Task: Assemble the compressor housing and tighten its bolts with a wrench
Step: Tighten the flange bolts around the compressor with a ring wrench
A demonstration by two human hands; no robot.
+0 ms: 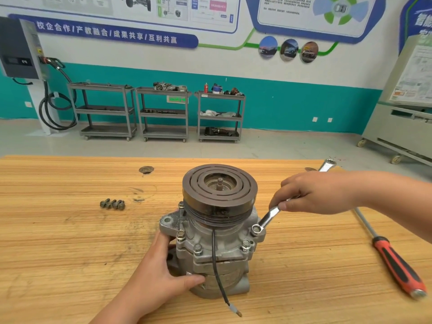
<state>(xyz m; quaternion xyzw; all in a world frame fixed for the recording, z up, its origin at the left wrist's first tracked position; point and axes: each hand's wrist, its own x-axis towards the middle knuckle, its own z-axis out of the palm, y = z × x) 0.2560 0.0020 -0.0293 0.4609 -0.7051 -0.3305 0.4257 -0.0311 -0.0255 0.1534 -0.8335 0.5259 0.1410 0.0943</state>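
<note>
At the middle of the tabletop [58, 242] the compressor housing [217, 253] stands upright, pulley [219, 185] on top. Right grip [320, 195] curls round the wrench [268, 217] at mid-shaft; its ring end sits over a bolt [256, 229] on the housing's right flange, so the bolt lies nearer and to the left of that grip, and the wrench's long axis runs from it to the far right. Left grip [161, 274] wraps the housing's near left side, seemingly bracing it. The next swing should pivot about that bolt. Spare bolts [112, 204] lie loose to the left. Far carts [163, 113] hold assorted parts on their shelves
</note>
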